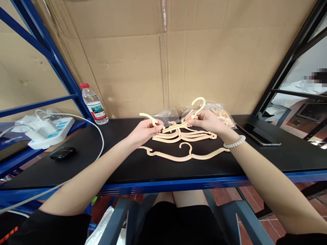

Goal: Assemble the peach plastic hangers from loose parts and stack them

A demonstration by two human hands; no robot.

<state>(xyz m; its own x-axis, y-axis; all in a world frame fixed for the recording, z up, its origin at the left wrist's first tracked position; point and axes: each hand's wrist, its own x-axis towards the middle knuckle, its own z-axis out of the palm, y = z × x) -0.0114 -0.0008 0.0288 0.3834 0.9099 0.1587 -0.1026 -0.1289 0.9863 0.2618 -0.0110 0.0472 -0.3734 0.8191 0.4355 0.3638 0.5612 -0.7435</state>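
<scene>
Between my two hands, above the black tabletop, is a cream plastic folding hanger (176, 128). My left hand (149, 131) pinches one arm of it near a joint, where a curved end piece sticks out to the left. My right hand (204, 119) grips it by the middle, at the base of the upright hook; the fingers partly cover that joint. Just below lie several folded hangers (184, 136) in a stack. Nearer to me, an unfolded hanger (176, 157) rests flat, its right end partly behind my right wrist.
Clear plastic bags (168, 115) lie behind the hangers; one holds cream plastic parts (222, 115). A phone (258, 133) rests at the right. At left are a water bottle (94, 103), a white power strip (51, 132), its cable and a black case (62, 153). Cardboard (127, 68) stands behind.
</scene>
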